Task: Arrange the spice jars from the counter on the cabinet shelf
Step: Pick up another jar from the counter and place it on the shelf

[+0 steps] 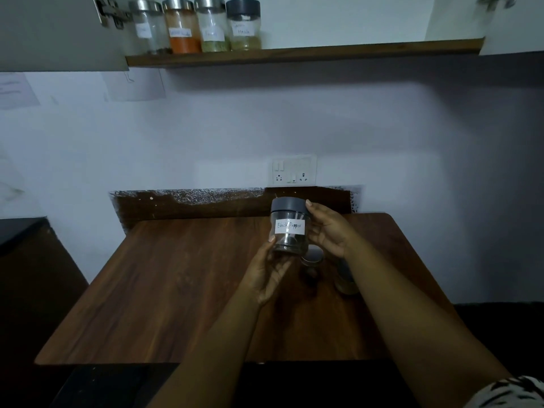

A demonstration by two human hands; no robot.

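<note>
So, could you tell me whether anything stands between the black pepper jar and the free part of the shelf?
Nothing visible does. Both hands, left and right, hold the pepper jar above the counter; only bare wall lies up to the shelf, which is free right of the four jars.

Both hands, left hand (269,270) & right hand (326,231), grip Black Pepper jar (289,228) above counter (176,290); 4 jars on shelf (323,51) above counter, left end.

Four jars (195,25) on shelf (303,53)
</note>
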